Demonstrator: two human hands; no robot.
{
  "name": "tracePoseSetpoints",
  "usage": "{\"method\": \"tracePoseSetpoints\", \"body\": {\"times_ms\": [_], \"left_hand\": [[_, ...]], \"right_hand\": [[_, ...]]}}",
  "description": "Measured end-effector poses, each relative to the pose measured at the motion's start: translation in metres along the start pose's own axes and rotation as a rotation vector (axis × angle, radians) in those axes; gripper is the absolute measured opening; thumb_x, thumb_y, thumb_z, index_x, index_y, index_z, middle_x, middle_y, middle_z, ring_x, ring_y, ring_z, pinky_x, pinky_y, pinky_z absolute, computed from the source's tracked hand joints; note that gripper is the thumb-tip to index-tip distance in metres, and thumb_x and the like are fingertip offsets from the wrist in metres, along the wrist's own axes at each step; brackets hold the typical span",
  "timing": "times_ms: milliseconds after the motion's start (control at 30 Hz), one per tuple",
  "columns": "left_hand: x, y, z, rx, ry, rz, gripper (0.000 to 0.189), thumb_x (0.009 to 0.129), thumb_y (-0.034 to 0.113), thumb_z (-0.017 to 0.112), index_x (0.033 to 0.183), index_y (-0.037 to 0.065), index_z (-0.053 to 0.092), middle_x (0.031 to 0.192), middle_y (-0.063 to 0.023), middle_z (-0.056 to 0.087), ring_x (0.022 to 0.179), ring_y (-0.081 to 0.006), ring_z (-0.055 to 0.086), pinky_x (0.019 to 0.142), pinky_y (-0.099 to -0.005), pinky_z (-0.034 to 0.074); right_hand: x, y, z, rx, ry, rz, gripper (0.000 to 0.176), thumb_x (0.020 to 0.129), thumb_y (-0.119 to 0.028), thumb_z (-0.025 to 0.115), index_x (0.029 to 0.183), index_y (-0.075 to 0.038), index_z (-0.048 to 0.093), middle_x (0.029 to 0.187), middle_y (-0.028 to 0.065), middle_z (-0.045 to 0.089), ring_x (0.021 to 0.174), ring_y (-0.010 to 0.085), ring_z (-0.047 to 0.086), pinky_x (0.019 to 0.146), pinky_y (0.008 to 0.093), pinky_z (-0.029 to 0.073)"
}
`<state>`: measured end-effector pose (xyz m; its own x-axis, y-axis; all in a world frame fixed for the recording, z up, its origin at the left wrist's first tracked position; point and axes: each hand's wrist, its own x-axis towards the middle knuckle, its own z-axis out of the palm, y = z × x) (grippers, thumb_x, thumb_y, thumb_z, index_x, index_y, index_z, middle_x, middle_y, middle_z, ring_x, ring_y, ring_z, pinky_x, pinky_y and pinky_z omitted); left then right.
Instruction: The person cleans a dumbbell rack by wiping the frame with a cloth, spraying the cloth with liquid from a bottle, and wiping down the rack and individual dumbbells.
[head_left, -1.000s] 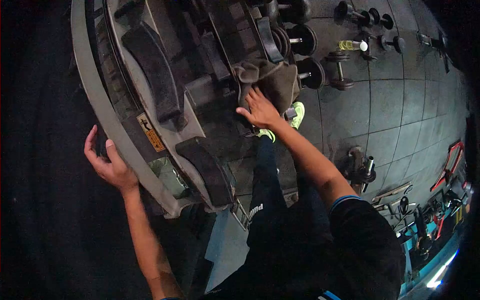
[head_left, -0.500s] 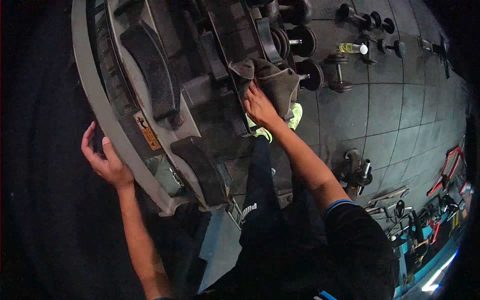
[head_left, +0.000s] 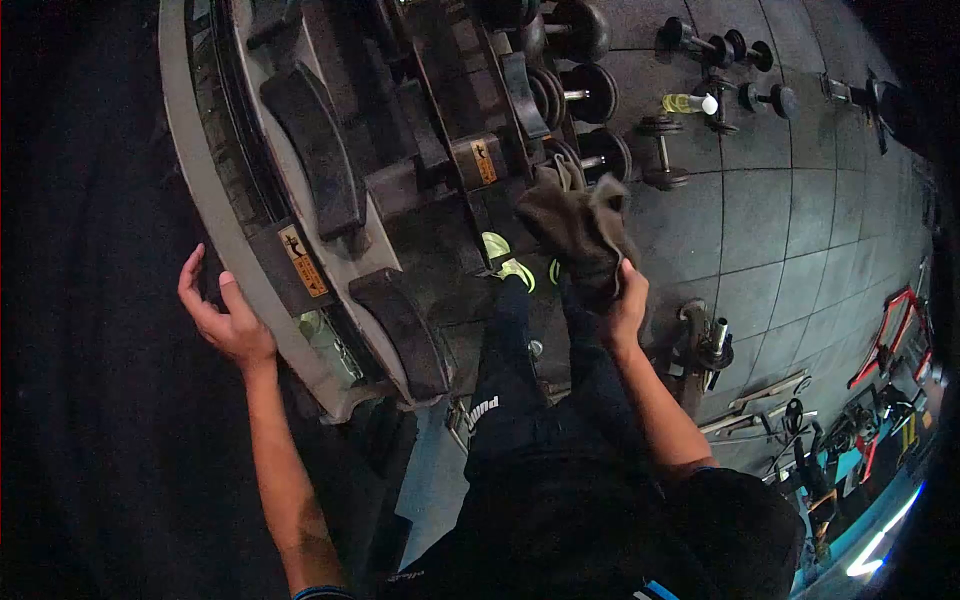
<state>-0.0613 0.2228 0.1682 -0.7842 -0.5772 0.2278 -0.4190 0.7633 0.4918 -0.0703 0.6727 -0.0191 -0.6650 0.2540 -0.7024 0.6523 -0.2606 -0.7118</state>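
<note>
My left hand [head_left: 232, 325] rests against the outer grey rail [head_left: 203, 170] of a dumbbell rack, its fingers stretched and thumb apart, gripping nothing. In my right hand [head_left: 628, 308] a dark brown-grey cloth [head_left: 583, 228] is bunched at its near end, the rest hanging loose and crumpled. The cloth is raised off the lower rail [head_left: 470, 195], in front of the dumbbells on the rack. Black curved saddles [head_left: 315, 148] line the upper tier, beside a yellow warning label [head_left: 302, 262]. Another yellow label [head_left: 483, 160] shows on the lower rail.
Several dumbbells [head_left: 597, 92] sit on the rack's lower level, and others [head_left: 664, 153] lie on the tiled floor [head_left: 755, 225] near a yellow bottle with a white top [head_left: 690, 103]. My yellow-green shoes [head_left: 515, 273] are by the rack's base. Red-framed equipment [head_left: 885, 335] stands at the right.
My right hand has drawn back from the lower rail, lifting the cloth toward my body and to the right. The lower warning label is now uncovered. My left hand stays at the outer rail.
</note>
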Motion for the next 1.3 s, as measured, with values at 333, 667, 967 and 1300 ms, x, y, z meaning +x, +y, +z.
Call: {"method": "tracePoseSetpoints", "body": {"times_ms": [333, 667, 967, 1300], "left_hand": [[0.000, 0.002, -0.001, -0.030, -0.024, -0.002, 0.041, 0.098, 0.018, 0.052, 0.134, -0.002, 0.053, 0.134, -0.0179, 0.058, 0.129, -0.0299, 0.051, 0.114, -0.0446, 0.034], [0.002, -0.005, 0.002, -0.051, -0.027, 0.009, 0.041, 0.098, 0.017, 0.051, 0.134, -0.003, 0.052, 0.134, -0.0178, 0.058, 0.127, -0.0290, 0.053, 0.113, -0.0440, 0.036], [-0.002, 0.002, 0.002, -0.057, -0.014, -0.032, 0.042, 0.098, 0.018, 0.052, 0.134, -0.003, 0.052, 0.135, -0.0180, 0.058, 0.129, -0.0297, 0.052, 0.114, -0.0443, 0.035], [0.000, -0.002, 0.000, -0.020, -0.008, -0.019, 0.042, 0.098, 0.019, 0.052, 0.134, -0.003, 0.053, 0.134, -0.0178, 0.057, 0.128, -0.0288, 0.051, 0.113, -0.0443, 0.035]], "right_hand": [[0.105, 0.125, 0.147, -1.272, -0.705, -1.118, 0.042, 0.096, -0.022, 0.052, 0.131, 0.001, 0.059, 0.116, 0.0235, 0.065, 0.113, 0.0483, 0.059, 0.105, 0.0577, 0.043], [0.119, 0.144, 0.144, -1.248, -0.762, -0.807, 0.025, 0.090, -0.020, 0.056, 0.101, -0.001, 0.068, 0.107, 0.0197, 0.069, 0.103, 0.0429, 0.065, 0.094, 0.0547, 0.051], [0.136, 0.121, 0.165, -1.430, -0.324, -1.884, 0.034, 0.088, -0.021, 0.059, 0.113, 0.000, 0.071, 0.117, 0.0236, 0.069, 0.111, 0.0412, 0.064, 0.103, 0.0504, 0.049], [0.136, 0.123, 0.164, -1.407, -0.371, -1.752, 0.042, 0.093, -0.019, 0.054, 0.132, -0.008, 0.064, 0.127, 0.0222, 0.064, 0.123, 0.0402, 0.057, 0.109, 0.0519, 0.043]]}}
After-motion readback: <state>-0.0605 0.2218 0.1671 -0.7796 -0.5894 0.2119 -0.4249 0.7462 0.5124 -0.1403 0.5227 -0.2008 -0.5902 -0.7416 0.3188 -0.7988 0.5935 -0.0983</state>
